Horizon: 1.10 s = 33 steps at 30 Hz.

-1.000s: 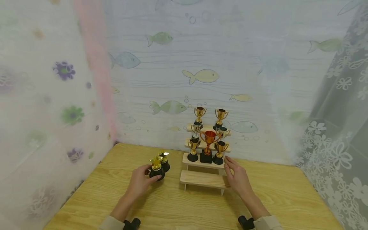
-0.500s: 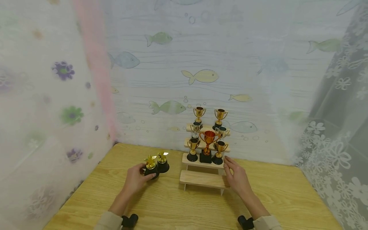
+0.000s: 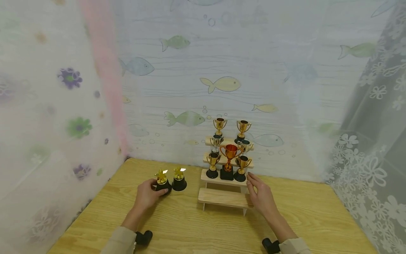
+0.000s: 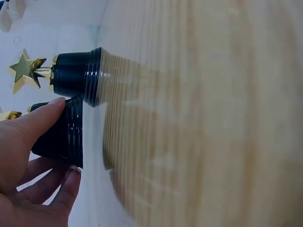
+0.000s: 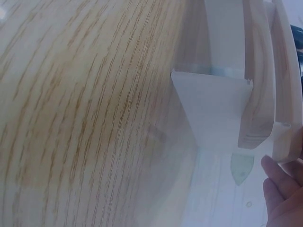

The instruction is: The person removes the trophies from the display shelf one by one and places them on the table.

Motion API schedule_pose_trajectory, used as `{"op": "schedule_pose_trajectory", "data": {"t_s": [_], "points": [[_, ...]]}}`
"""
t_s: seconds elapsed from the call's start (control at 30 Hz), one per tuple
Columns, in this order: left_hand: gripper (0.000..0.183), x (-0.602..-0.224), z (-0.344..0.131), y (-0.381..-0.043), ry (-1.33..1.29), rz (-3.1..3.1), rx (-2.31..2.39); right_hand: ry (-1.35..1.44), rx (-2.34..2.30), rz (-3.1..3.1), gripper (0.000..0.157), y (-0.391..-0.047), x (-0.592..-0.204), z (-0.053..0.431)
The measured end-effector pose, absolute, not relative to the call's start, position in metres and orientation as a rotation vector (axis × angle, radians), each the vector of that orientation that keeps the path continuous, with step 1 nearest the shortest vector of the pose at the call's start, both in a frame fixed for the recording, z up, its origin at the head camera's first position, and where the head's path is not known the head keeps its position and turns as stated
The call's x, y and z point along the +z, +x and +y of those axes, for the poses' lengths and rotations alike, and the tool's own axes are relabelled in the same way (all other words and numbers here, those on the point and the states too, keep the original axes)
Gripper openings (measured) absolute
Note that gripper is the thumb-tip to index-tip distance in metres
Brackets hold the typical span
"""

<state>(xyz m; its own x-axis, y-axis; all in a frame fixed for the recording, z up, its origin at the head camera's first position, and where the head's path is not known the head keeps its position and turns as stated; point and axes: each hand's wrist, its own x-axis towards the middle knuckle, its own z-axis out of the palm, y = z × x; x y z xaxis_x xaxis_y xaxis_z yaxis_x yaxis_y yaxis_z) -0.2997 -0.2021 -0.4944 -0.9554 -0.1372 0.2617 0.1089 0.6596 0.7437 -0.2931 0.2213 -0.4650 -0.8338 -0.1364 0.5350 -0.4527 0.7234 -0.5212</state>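
Note:
My left hand [image 3: 146,195] grips a small gold star trophy [image 3: 163,187] by its black base, thumb on one side and fingers on the other. Close on its right stands a matching star trophy [image 3: 179,182], upright on the table. In the left wrist view the held base [image 4: 59,132] sits right beside the other base [image 4: 78,73]. My right hand [image 3: 262,195] rests its nearly straight fingers at the right end of a wooden tiered stand [image 3: 223,197]. The right wrist view has those fingertips [image 5: 274,168] at the end of a step.
On the stand's upper steps are several gold and silver cup trophies, with a larger orange-red cup [image 3: 229,153] in the middle. The lowest step is bare wood. Behind the wooden table [image 3: 196,233] hangs a fish-print curtain [image 3: 190,81].
My left hand has moved left with the star trophy, from in front of the other star trophy to its left side. The right hand has stayed at the stand.

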Motion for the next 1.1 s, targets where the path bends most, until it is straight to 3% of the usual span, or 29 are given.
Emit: {"op": "schedule_pose_trajectory", "data": {"t_s": [0.37, 0.9, 1.1], "points": [[0.047, -0.495, -0.205, -0.302, 0.051, -2.599, -1.176, 0.456, 0.919, -2.461, 0.036, -0.294, -0.463, 0.221], [0.069, -0.494, -0.210, -0.294, 0.086, -2.634, -1.256, 0.467, 0.909, -2.447, 0.035, -0.293, -0.462, 0.220], [0.064, -0.485, -0.209, -0.278, 0.094, -2.622, -1.244, 0.463, 0.911, -2.445, 0.035, -0.292, -0.463, 0.221]]}}
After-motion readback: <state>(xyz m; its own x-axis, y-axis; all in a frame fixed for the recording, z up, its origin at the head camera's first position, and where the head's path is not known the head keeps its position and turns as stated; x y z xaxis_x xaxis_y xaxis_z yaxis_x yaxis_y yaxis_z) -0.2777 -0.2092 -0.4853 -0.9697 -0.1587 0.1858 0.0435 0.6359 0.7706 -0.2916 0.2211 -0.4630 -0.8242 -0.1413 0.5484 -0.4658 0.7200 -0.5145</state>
